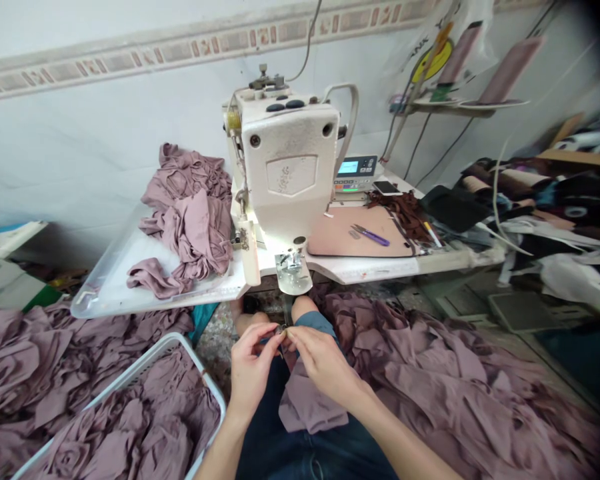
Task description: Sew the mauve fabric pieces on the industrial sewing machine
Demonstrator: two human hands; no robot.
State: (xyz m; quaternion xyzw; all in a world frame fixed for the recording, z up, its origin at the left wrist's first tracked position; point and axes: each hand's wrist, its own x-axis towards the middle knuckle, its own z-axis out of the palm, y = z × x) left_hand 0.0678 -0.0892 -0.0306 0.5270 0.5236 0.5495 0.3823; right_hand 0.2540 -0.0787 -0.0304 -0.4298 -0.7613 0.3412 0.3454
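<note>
Small dark piece sits pinched between the left hand and right hand, fingertips drawn together, equally near both; its long axis is unclear. Cloth lies at five o'clock, a basket at eight. One knee stands before the sewing machine at twelve.

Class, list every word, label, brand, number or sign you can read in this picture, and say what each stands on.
"YO": on the plastic bag at upper right; the word seems cut off by folds.
"NK", probably: also on the bag, slanted and blurred.
Raised badge on the sewing machine: marks too worn or blurred to read.
Control panel with lit screen: characters and button labels too small to read.
</note>
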